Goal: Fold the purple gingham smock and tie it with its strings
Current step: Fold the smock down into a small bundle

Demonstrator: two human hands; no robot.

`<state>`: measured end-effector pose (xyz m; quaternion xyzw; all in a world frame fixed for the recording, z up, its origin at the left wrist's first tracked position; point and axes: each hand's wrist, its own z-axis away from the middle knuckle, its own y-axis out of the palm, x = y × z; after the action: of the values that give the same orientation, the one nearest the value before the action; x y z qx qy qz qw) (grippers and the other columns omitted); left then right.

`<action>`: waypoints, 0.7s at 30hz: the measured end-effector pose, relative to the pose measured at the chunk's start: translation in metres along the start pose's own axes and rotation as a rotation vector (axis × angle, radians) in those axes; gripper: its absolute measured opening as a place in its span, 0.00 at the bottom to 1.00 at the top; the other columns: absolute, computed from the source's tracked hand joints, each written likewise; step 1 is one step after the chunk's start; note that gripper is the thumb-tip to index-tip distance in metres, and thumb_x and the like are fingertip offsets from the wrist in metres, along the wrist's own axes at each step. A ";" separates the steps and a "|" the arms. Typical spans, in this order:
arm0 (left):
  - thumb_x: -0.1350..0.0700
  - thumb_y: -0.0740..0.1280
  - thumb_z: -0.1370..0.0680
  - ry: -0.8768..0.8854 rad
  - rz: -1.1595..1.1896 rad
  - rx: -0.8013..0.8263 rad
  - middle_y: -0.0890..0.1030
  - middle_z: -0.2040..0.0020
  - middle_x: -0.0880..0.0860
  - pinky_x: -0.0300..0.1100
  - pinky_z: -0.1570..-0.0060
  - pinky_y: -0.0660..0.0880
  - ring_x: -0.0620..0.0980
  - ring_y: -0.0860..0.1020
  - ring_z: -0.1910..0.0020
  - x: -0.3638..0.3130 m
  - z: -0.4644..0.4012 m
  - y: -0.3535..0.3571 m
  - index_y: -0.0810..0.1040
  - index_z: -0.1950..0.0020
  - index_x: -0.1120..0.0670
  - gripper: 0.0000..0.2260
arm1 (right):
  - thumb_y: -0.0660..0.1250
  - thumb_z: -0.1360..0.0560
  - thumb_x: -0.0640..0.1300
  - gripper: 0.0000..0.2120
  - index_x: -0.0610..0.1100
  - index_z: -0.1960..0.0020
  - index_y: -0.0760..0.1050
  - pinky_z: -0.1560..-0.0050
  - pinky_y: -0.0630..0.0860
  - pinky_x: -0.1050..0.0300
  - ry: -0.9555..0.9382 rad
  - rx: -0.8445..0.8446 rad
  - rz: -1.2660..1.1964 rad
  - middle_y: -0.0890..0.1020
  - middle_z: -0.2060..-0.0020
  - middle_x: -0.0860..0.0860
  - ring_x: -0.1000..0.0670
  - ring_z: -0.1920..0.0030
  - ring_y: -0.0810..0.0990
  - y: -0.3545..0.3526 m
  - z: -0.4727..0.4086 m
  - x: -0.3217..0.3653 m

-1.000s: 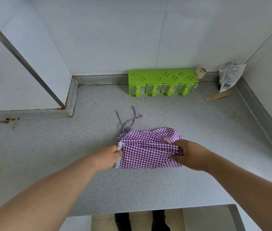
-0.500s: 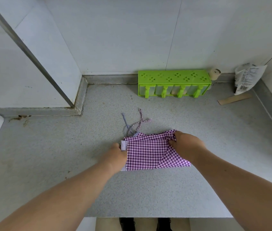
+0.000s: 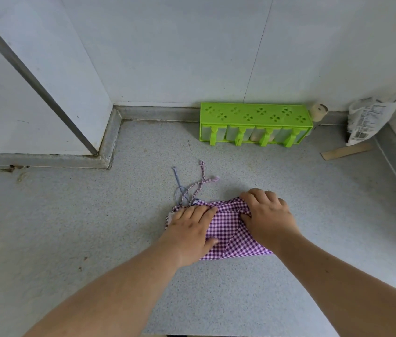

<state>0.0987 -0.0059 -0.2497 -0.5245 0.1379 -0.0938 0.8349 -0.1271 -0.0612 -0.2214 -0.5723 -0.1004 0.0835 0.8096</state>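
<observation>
purple-white gingham smock, bright green rack, speckled grey counter.

Grey speckled counter. Green perforated rack against far wall. Small cream roll, crumpled printed packet, flat wooden strip far right.

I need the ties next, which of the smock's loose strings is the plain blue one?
The leftmost string: thin, plain blue and looped. The two strings right of it are purple-checked and cross each other, beyond the left hand.
</observation>
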 end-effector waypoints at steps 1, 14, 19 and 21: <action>0.36 0.49 0.15 0.002 0.005 -0.030 0.52 0.16 0.51 0.54 0.17 0.46 0.53 0.52 0.18 0.000 0.001 0.002 0.41 0.14 0.49 0.34 | 0.54 0.17 0.60 0.24 0.58 0.22 0.62 0.23 0.60 0.44 -0.014 0.005 -0.008 0.68 0.25 0.57 0.48 0.24 0.64 0.001 -0.001 -0.002; 0.46 0.48 0.14 -0.089 0.200 -0.224 0.62 0.22 0.45 0.48 0.20 0.57 0.49 0.62 0.24 0.014 -0.007 0.031 0.56 0.16 0.45 0.25 | 0.51 0.14 0.52 0.14 0.55 0.36 0.74 0.28 0.66 0.47 0.032 -0.014 -0.021 0.82 0.44 0.57 0.49 0.41 0.77 0.012 -0.007 -0.001; 0.48 0.53 0.15 -0.110 0.255 -0.267 0.66 0.27 0.42 0.48 0.23 0.63 0.48 0.66 0.29 0.012 -0.010 0.032 0.63 0.19 0.42 0.23 | 0.58 0.22 0.40 0.21 0.53 0.31 0.71 0.24 0.60 0.42 -0.105 -0.151 0.157 0.77 0.41 0.50 0.43 0.34 0.72 0.002 -0.005 0.031; 0.48 0.53 0.15 -0.130 0.268 -0.266 0.67 0.27 0.41 0.48 0.23 0.61 0.48 0.66 0.29 0.013 -0.012 0.032 0.65 0.20 0.40 0.22 | 0.60 0.24 0.39 0.22 0.51 0.32 0.74 0.24 0.63 0.40 -0.234 -0.198 0.105 0.77 0.40 0.49 0.41 0.33 0.73 0.011 -0.001 0.049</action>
<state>0.1071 -0.0056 -0.2851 -0.6121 0.1638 0.0713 0.7703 -0.0801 -0.0460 -0.2288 -0.6403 -0.1717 0.1814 0.7264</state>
